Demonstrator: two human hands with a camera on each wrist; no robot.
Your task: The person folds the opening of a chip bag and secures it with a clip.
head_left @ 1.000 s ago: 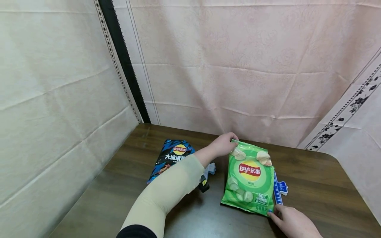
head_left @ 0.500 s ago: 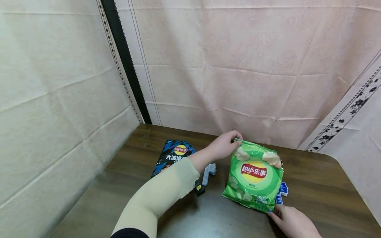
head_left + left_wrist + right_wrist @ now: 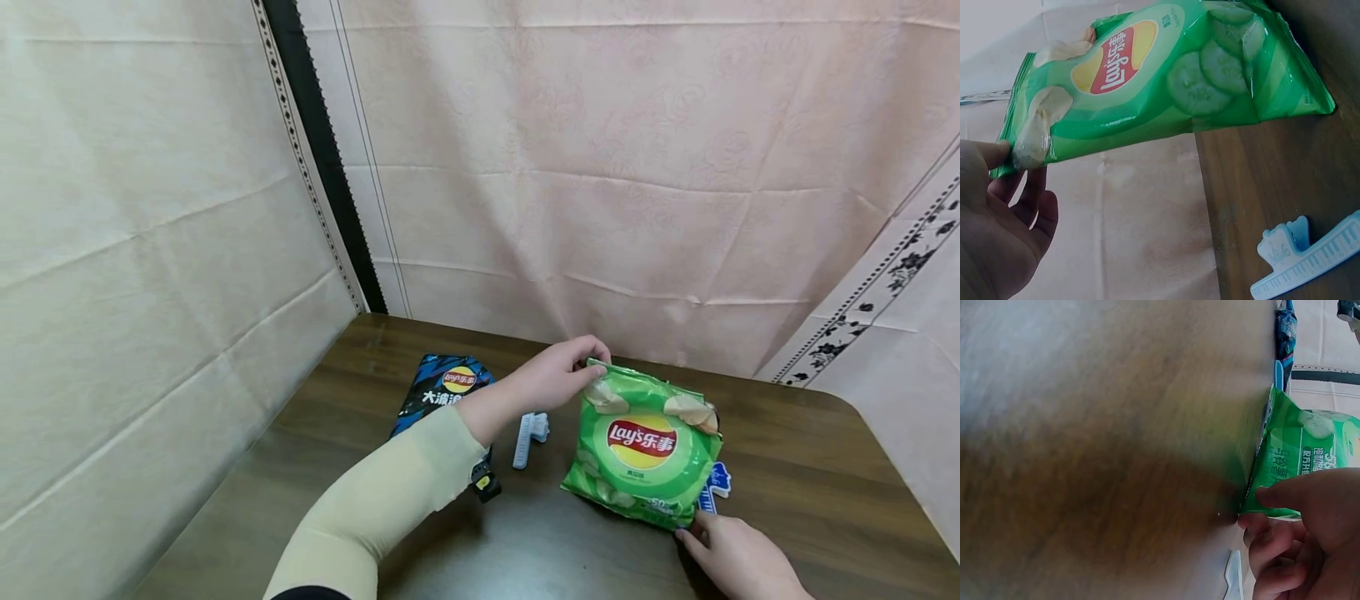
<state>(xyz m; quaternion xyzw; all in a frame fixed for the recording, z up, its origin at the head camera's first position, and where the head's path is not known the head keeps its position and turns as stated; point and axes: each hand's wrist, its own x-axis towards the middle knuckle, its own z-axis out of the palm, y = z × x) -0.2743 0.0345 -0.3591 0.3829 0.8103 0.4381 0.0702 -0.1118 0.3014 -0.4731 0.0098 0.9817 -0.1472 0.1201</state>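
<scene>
A green Lay's chip bag (image 3: 641, 450) leans with its top edge raised off the table and its bottom edge down on it. My left hand (image 3: 558, 375) pinches its top left corner between thumb and fingers; the left wrist view shows that hand (image 3: 1004, 219) with the bag (image 3: 1141, 75) stretching away from it. At the bottom right corner, my right hand (image 3: 738, 554) pinches the bag's edge, seen closer as the hand (image 3: 1310, 531) in the right wrist view. A dark blue bag clip (image 3: 716, 483) lies beside the green bag, partly hidden by it.
A black and blue Lay's bag (image 3: 442, 387) lies at the left, partly covered by my left forearm. Between the two bags rests a light blue bag clip (image 3: 525, 437). Patterned cloth (image 3: 637, 167) hangs behind the brown wooden table (image 3: 300, 467).
The top of the green bag has risen and tilted toward the camera, with my left hand holding its corner. My left forearm has shifted left, uncovering the light blue clip. My right hand stays put.
</scene>
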